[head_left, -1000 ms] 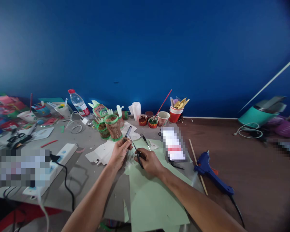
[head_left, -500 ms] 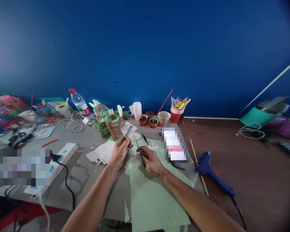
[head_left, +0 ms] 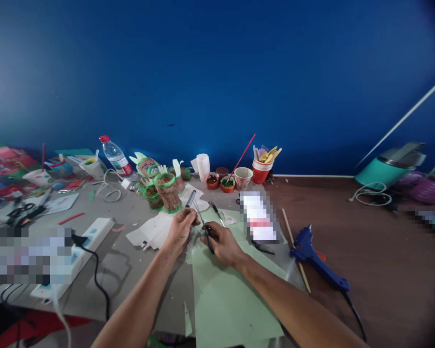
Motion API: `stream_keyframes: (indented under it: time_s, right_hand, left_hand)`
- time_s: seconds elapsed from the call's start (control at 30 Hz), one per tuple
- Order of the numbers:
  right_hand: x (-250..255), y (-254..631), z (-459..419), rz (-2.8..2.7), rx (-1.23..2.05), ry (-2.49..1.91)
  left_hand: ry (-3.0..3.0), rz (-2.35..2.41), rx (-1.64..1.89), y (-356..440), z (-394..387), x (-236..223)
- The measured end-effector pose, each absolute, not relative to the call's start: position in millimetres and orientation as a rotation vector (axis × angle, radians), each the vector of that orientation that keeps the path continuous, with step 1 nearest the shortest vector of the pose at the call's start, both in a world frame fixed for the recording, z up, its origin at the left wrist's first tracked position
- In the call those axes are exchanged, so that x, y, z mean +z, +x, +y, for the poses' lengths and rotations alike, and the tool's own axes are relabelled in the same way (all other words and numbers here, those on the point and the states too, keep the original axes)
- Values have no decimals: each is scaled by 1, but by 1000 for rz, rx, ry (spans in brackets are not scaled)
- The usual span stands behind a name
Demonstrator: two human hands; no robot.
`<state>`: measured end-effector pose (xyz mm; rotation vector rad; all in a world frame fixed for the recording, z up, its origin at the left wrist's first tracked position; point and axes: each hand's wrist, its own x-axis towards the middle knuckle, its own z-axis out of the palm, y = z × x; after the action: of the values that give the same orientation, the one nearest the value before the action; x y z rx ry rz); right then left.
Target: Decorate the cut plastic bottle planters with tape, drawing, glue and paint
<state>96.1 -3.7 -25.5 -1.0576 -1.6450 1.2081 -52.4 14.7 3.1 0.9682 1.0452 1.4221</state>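
- The scissors (head_left: 208, 235) are in the right hand (head_left: 220, 240), above the top of the pale green paper sheet (head_left: 235, 299); their long axis slants, blades pointing away from the person and a little left, handles toward the person.
- The pen (head_left: 191, 198) stands up out of the left hand (head_left: 183, 225), its visible end pointing away and slightly right.
- Left grip: fingers closed around the pen; whether a small piece is pinched there too, I cannot tell.
- Right grip: fingers curled closely about the scissor handles, thumb side toward the left hand.
- Beyond the hands, the stacked red paper cups (head_left: 262, 172) hold yellow plastic forks (head_left: 270, 155) and other utensils.
- To their left stands a patterned paper cup (head_left: 243, 179), its contents unclear; next to it, a low red cup (head_left: 227, 186) holds something dark green and a leaning red stick (head_left: 243, 155).
- A bark-brown pot (head_left: 169, 197) has a green rim and base.
- The scissors look slim, with black handles and thin metal blades; the pen is grey and narrow.
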Motion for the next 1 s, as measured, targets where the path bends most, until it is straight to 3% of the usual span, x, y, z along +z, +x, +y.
stream_keyframes:
  time_s: [1.0]
  right_hand:
    - [-16, 96, -8, -1683, 1215, -1005]
  left_hand:
    - [959, 966, 1354, -50, 14, 5]
